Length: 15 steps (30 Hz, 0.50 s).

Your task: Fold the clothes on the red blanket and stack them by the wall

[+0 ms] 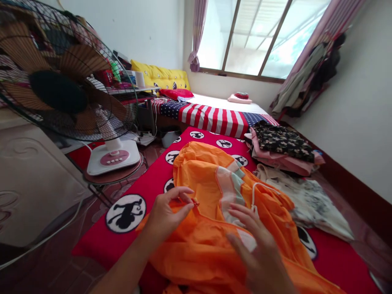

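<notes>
Orange thin cloth (199,261) lies in a big heap on a red mat (98,245) with black and white circles. The left hand (167,214) pinches a small fold at the cloth's edge with finger and thumb. The right hand (260,253) is open wide, its fingers spread by the cloth, near a white cord (254,196). Small, tight pinches help thin cloth stay put.

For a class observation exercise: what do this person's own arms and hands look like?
The left hand and right hand are bare and slim-fingered, with no gloves, rings or watch visible. The left forearm has no sleeve.
</notes>
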Available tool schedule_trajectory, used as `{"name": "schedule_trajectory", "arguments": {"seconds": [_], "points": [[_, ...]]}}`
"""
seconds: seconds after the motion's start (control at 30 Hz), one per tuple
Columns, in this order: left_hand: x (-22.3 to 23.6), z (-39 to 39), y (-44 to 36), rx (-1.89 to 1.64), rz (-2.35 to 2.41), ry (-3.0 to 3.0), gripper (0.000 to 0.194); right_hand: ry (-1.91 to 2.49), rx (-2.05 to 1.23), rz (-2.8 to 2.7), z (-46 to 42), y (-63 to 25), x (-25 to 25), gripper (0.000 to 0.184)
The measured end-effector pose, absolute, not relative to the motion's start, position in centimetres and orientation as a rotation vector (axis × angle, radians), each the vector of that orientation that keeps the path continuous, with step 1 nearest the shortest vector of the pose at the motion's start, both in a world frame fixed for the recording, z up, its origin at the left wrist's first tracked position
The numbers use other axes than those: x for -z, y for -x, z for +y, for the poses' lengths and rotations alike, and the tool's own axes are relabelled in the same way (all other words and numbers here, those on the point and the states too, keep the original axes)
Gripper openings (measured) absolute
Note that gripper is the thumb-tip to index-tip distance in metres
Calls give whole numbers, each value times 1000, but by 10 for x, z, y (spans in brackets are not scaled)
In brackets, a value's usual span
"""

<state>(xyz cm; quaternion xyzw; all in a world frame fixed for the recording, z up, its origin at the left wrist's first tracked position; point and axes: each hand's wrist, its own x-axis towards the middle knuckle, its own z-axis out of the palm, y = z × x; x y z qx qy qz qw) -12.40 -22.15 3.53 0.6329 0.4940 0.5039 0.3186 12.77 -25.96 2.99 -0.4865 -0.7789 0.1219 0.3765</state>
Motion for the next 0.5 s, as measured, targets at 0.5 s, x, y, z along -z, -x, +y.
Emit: {"name": "schedule_trajectory", "arguments": {"seconds": [0.5], "points": [[31,-182,109,-1471,1170,-889,41,1219,-647,-2182,-141,-45,-38,26]]}}
